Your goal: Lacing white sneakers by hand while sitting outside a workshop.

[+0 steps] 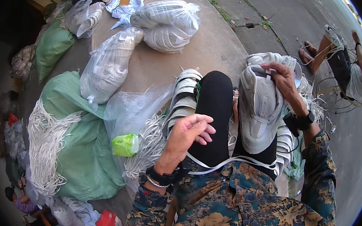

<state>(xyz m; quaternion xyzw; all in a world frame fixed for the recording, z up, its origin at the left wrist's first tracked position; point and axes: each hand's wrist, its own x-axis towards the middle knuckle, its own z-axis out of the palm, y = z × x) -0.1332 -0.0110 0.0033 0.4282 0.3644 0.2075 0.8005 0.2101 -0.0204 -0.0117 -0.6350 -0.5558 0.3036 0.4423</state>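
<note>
Centrally, left hand (187, 135), grip apart, has room at the edge of a thigh (212, 107); right hand (284, 78) clamps the rim of a grey mesh shoe (257, 109).

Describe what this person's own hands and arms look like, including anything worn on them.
Both the left hand and right hand are ungloved. Long cloth sleeves carry a leafy print in dark teal, tan and brown. The left wrist wears a wide black band and a twisted silver-coloured bracelet; the right, a chunky black wristband.
</note>
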